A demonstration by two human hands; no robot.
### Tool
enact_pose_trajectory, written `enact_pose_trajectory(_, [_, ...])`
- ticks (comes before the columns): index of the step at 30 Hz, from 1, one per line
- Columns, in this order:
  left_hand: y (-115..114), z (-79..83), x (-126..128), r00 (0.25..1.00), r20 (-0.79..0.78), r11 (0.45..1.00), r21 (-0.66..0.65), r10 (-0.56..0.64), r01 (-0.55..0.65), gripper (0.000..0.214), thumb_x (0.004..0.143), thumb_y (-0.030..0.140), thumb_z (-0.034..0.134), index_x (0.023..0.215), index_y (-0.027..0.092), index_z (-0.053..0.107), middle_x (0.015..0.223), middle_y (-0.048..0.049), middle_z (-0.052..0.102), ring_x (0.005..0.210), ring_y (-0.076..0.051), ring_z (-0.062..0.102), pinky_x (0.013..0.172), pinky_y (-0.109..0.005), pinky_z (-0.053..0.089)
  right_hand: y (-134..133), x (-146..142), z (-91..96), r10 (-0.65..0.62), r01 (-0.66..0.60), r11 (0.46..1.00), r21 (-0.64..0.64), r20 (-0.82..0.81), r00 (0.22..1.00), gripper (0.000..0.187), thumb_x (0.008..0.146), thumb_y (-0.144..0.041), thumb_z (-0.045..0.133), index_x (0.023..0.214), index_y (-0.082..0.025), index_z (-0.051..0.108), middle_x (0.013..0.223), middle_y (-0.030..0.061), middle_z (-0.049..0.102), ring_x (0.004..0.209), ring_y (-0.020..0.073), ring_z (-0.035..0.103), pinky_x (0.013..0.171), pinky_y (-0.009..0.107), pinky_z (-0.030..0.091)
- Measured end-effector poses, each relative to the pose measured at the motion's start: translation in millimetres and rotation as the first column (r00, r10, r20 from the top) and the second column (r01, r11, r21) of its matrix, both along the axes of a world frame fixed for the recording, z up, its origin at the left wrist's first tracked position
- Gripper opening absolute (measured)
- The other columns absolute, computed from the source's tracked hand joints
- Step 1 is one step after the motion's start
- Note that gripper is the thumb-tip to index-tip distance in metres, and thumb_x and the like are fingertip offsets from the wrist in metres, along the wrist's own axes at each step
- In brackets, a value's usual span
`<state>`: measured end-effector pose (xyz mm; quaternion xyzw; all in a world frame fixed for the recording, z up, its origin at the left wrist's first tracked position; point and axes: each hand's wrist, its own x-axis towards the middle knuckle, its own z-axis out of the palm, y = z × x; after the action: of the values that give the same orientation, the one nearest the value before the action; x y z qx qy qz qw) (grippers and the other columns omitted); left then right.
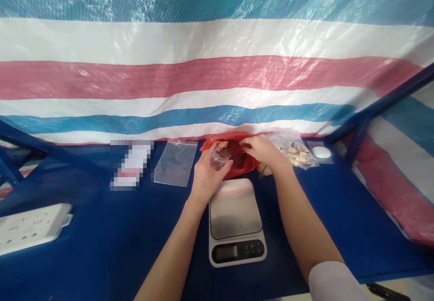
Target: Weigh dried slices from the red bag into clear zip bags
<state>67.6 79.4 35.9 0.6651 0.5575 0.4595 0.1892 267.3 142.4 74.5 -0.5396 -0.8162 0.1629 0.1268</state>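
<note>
My left hand (206, 167) is wrapped round a small clear plastic cup (220, 155), which is tilted over the opening of a red plastic bag (239, 172). Brownish pieces show dimly inside the bag. My right hand (262, 150) is at the bag's right side, its fingertips pinched at the rim. Just in front of the bag lies a digital kitchen scale (236, 213) with a bare metal plate. Beside my right wrist sits a clear zip bag of pale dried slices (300, 154), partly hidden by my forearm.
A flat clear zip bag (175, 163) lies left of the red bag, with a blurred-out item (133, 164) beyond it. A white power strip (35, 226) is at the left. At the right is a round white object (321, 152). Striped sheeting (217, 75) hangs behind the blue table (135, 237).
</note>
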Motion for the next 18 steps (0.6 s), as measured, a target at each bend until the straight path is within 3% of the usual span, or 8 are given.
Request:
enact_pose_trajectory(8, [-5, -9.9, -4, 0.994, 0.074, 0.996, 0.042, -0.075, 0.073, 0.060, 0.078, 0.035, 0.076, 0.133, 0.018, 0.058, 0.124, -0.0110, 0.068, 0.112, -0.024, 0.067, 0.100, -0.038, 0.054, 4, 0, -10.6, 0.010, 0.005, 0.997, -0.072, 0.203, 0.979, 0.035, 0.088, -0.012, 0.054, 0.117, -0.018, 0.073, 0.118, 0.0115, 0.073, 0.109, 0.0253, 0.066, 0.098, 0.031, 0.045])
enact_pose_trajectory(13, [-7, -12.7, -5, 0.981, 0.080, 0.981, 0.099, -0.178, 0.170, 0.066, 0.080, 0.031, 0.075, 0.142, 0.026, 0.051, 0.125, -0.0064, 0.068, 0.112, -0.021, 0.067, 0.101, -0.035, 0.053, 3, -2, -14.4, 0.004, 0.016, 0.996, -0.090, 0.215, 0.977, 0.040, 0.084, -0.005, 0.052, 0.116, -0.018, 0.073, 0.116, 0.0125, 0.073, 0.109, 0.0248, 0.065, 0.095, 0.030, 0.045])
enact_pose_trajectory(18, [-9, -12.6, -5, 0.975, 0.089, 0.975, 0.103, -0.205, 0.196, 0.066, 0.082, 0.034, 0.074, 0.143, 0.028, 0.051, 0.125, -0.0063, 0.068, 0.112, -0.022, 0.067, 0.102, -0.037, 0.052, 2, -3, -11.3, 0.021, 0.002, 0.995, -0.096, 0.238, 0.971, 0.039, 0.086, -0.005, 0.048, 0.113, -0.019, 0.074, 0.115, 0.0113, 0.073, 0.110, 0.0227, 0.064, 0.094, 0.028, 0.044])
